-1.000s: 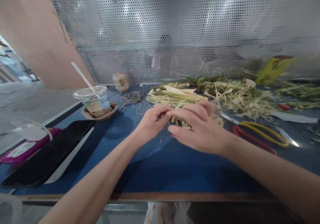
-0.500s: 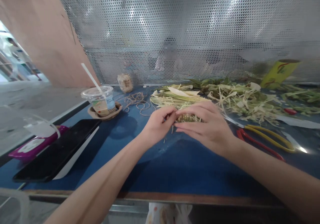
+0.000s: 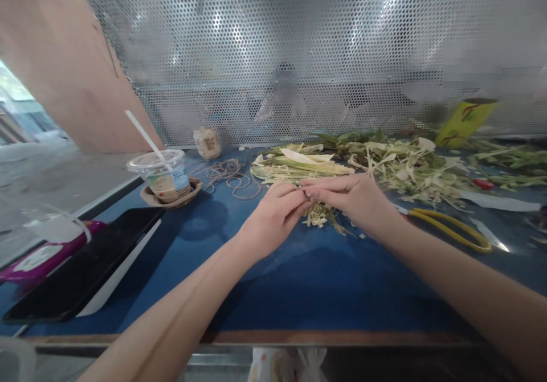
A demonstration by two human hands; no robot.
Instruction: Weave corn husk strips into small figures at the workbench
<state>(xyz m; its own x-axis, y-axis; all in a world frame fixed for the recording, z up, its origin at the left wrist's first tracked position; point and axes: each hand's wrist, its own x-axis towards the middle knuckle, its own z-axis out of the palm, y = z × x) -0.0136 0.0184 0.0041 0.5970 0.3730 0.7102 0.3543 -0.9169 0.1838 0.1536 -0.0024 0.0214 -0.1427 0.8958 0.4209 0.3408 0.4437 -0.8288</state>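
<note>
My left hand [image 3: 273,217] and my right hand [image 3: 356,200] meet at the fingertips over the middle of the blue table [image 3: 333,291]. Both have closed fingers, pinching something small and greenish that is mostly hidden. Just below the fingertips, a bundle of pale plant pieces [image 3: 317,216] rests near the table surface. Behind the hands lies a heap of long pale-green leaves and stalks [image 3: 303,163]. To the right of my right hand are yellow-handled scissors [image 3: 453,228], partly covered by my forearm.
A lidded cup with a straw [image 3: 164,180], tangled twine [image 3: 228,174] and a black phone [image 3: 85,268] are at left. Shredded leaves [image 3: 410,168], a knife [image 3: 491,235] and a yellow can [image 3: 468,121] are at right. A perforated metal screen [image 3: 256,46] stands behind.
My left hand has turned, its fingers now folded toward the right hand. My right hand's spread fingers have come together. More of the pale bundle shows below them. The view has shifted slightly.
</note>
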